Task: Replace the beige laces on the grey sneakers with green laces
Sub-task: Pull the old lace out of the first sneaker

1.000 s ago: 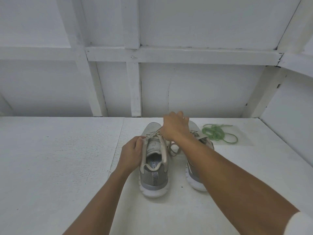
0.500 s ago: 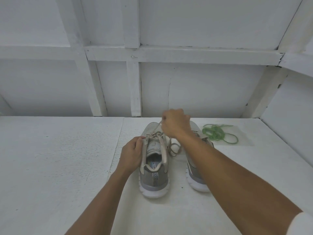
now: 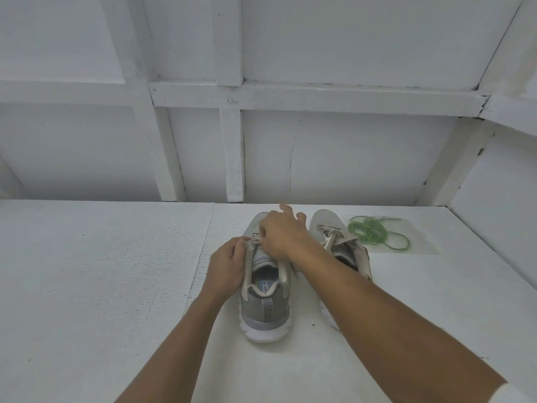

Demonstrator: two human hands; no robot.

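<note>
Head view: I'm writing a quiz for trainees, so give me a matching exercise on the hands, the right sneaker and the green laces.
1 left hand
2 right hand
3 right sneaker
4 green laces

A coiled on the table, far right
B grips the side of the left sneaker
C pinches that sneaker's beige lace
D laced, partly behind a forearm

Pairs: 1-B, 2-C, 3-D, 4-A

The insole (image 3: 263, 287) of the left grey sneaker (image 3: 263, 314) is showing dark printed capitals running lengthwise along the footbed. Only the letters "ORY FO" are reading clearly. The rest of the wording is lying hidden under the shoe's tongue and heel collar.
</note>
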